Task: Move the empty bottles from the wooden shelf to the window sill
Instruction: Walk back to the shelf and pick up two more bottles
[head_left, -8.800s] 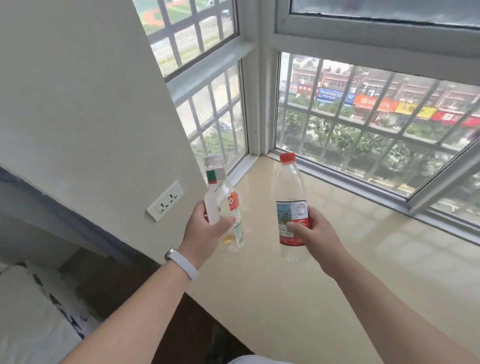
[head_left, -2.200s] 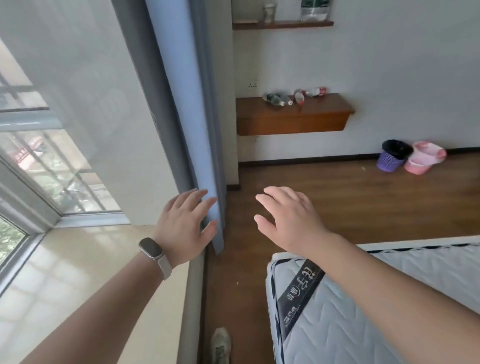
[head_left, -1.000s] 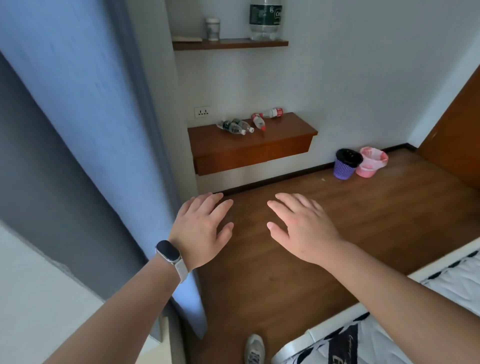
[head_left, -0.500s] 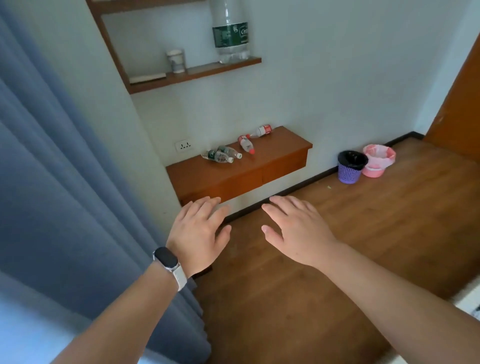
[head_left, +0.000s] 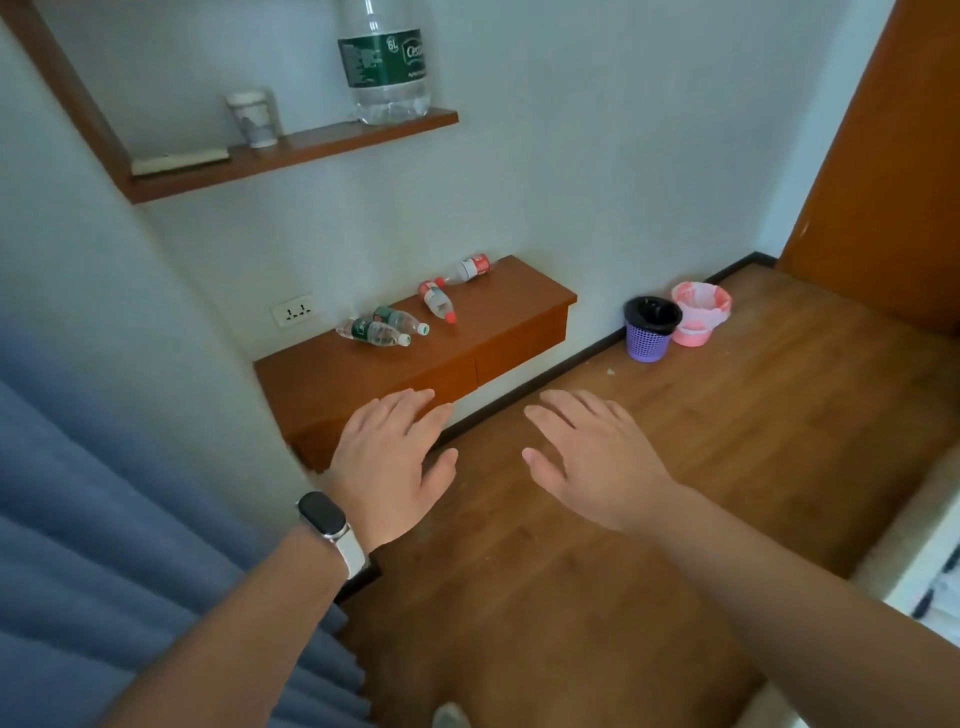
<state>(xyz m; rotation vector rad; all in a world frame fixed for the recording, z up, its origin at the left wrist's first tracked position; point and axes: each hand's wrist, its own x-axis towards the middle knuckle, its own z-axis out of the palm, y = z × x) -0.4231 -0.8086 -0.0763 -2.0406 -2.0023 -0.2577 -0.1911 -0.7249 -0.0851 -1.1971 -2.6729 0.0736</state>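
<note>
Both hands are empty now: the left hand (head_left: 387, 462) and the right hand (head_left: 592, 457) hang palm-down with fingers spread and relaxed, where a few seconds ago each held a bottle over the window sill. Since then the view has swung away from the window and across the room, and over the last second the low wooden shelf (head_left: 363, 379) has come steadily nearer. That reads as one delivery finished and the person heading back for another pair.

Four small bottles lie on their sides on the shelf, none yet touched. Two green-labelled bottles (head_left: 373, 331) rest side by side near the wall socket (head_left: 293, 310), a red-capped bottle (head_left: 436, 301) lies just right of them, and another red-labelled bottle (head_left: 470, 268) sits at the far right against the wall. The hands are well short of all of them (the left hand merely overlaps the shelf's near edge in this view).

Around: a blue curtain (head_left: 130, 545) at near left, a higher shelf (head_left: 291, 153) carrying a cup (head_left: 254, 117) and a large water bottle (head_left: 384, 62), and a purple bin (head_left: 652, 328) beside a pink one (head_left: 698, 313) on the floor to the right. The wooden floor between person and shelf looks clear; lying bottles may roll when nudged.
</note>
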